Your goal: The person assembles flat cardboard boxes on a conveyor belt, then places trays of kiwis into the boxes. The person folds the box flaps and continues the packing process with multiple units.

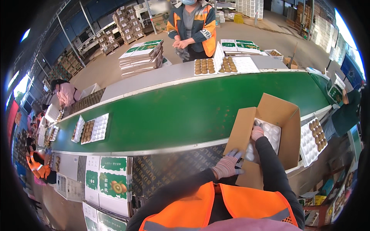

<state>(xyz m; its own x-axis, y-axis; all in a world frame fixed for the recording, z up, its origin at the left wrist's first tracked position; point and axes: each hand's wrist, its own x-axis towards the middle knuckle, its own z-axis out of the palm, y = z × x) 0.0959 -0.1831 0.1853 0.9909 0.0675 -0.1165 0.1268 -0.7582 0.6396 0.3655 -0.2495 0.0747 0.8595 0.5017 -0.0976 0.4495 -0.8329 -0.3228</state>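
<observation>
An uncovered cardboard box [290,133] with raised flaps stands at the right, in front of me. Inside lies a white tray [271,134] with rounded bumps facing up. My right hand [257,132], in a striped glove with grey fingertips, reaches into the box and is closed at the tray's edge; its fingertips are partly hidden. At the box's near left corner, my left hand [226,166], gloved the same way, rests with fingers stretched out against the flaps.
Across from me runs a green conveyor belt [165,111] carrying trays of brown fruit [88,131]. More fruit trays [204,66] sit on its far ledge, before a standing person [190,27]. Another fruit tray [320,134] is right of the box. Flattened printed cartons [110,181] lie at my left.
</observation>
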